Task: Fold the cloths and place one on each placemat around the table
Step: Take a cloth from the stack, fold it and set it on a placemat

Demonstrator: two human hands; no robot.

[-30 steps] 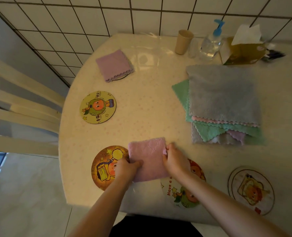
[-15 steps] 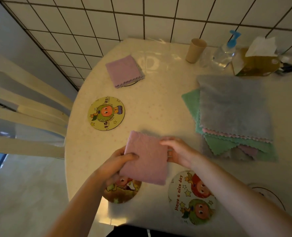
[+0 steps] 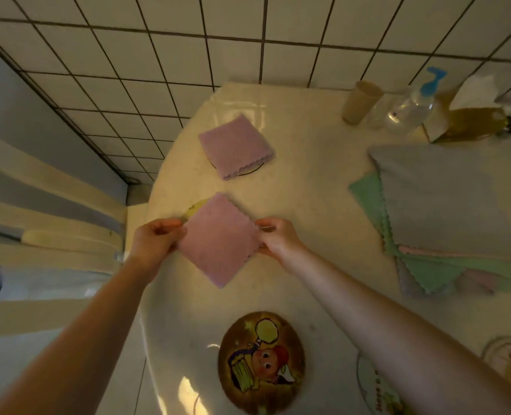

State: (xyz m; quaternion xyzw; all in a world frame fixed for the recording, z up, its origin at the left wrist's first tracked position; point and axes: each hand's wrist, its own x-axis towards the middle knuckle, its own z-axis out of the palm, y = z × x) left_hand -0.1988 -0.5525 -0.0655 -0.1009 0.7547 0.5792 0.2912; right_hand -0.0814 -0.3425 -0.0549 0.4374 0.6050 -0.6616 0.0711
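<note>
Presently: folded pink cloth (image 3: pixel 218 239), pinched at opposite corners by left hand (image 3: pixel 155 241) and right hand (image 3: pixel 276 239), over a mostly hidden yellow placemat (image 3: pixel 196 206) on the counter (image 3: pixel 308 205).

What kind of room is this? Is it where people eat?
Probably a home dining corner or kitchen. A round table stands against a tiled wall, with cartoon placemats laid around it, a cup and a tissue box.
</note>
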